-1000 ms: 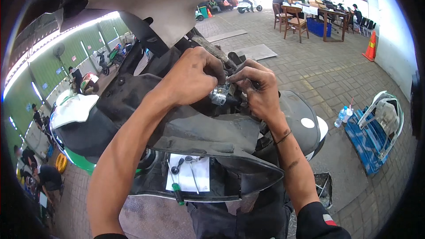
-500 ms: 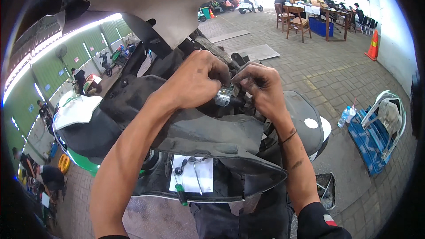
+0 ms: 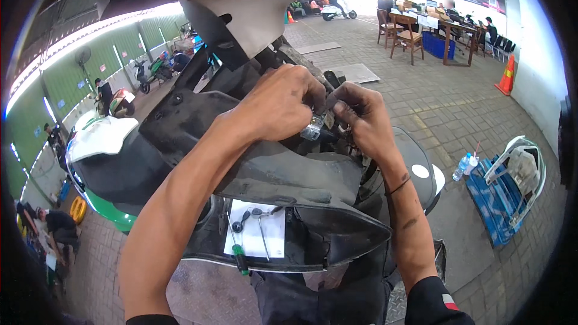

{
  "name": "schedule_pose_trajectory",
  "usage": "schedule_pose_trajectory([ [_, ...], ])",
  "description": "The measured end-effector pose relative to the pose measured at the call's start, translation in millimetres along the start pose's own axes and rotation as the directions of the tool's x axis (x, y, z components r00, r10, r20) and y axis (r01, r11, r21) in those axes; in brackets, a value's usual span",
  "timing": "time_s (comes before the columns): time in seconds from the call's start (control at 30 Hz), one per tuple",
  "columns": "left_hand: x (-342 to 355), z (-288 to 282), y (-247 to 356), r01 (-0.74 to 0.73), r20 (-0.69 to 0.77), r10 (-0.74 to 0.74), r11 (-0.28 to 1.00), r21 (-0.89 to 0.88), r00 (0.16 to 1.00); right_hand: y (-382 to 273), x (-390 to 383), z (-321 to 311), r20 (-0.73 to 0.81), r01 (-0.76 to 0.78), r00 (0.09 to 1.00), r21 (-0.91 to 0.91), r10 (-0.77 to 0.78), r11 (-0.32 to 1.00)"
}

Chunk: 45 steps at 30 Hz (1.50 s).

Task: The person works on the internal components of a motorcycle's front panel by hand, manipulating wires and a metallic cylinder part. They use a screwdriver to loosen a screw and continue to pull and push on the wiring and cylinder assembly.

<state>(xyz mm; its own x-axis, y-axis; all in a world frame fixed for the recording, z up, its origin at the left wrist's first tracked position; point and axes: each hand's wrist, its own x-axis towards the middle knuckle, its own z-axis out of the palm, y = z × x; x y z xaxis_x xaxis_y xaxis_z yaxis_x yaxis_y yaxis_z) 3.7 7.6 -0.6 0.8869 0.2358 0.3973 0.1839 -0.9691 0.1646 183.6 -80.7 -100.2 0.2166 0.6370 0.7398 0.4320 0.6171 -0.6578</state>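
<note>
Both hands work close together over the opened front of a scooter, its dusty dark inner panel (image 3: 289,177) spread below them. My left hand (image 3: 280,102) is closed, its fingertips tucked down beside a shiny silver metal part (image 3: 311,129). Right beside it, my right hand (image 3: 367,120) is curled with thumb and fingers pinched together. What lies between the fingers is too small and hidden to name. A black handlebar grip or lever end (image 3: 331,78) sticks up just beyond the fingertips.
White paper (image 3: 275,232) lies in the scooter's recess with a green-handled screwdriver (image 3: 240,259) and other metal tools on it. A pale body cover (image 3: 265,0) overhangs the far side. Rightward are a blue pallet (image 3: 487,204), bottles (image 3: 462,167) and an orange cone (image 3: 507,75). Other people are leftward.
The whole view has shifted slightly. Both hands stay closed at the same spot by the silver part, with only small finger movements.
</note>
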Motion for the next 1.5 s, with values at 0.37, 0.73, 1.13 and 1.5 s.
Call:
schedule_pose_trajectory([
  [0.37,3,-3,1,0.007,0.034,-0.008,1.0,0.016,0.999,-18,-21,6,-0.001,0.202,0.976,-0.363,-0.216,0.91],
  [0.73,0,1,0,0.021,-0.005,-0.021,0.999,-0.032,1.0,-28,-4,-16,0.265,0.415,0.91,-0.529,-0.32,0.74],
  [1.13,0,3,-1,-0.037,-0.037,0.039,0.997,0.068,0.999,1,-14,13,-0.05,0.24,0.956,-0.43,-0.288,0.87],
  [1.5,-3,3,1,-0.073,-0.046,0.076,0.995,0.07,0.996,-10,-14,6,-0.027,0.077,0.995,-0.406,-0.096,0.91],
])
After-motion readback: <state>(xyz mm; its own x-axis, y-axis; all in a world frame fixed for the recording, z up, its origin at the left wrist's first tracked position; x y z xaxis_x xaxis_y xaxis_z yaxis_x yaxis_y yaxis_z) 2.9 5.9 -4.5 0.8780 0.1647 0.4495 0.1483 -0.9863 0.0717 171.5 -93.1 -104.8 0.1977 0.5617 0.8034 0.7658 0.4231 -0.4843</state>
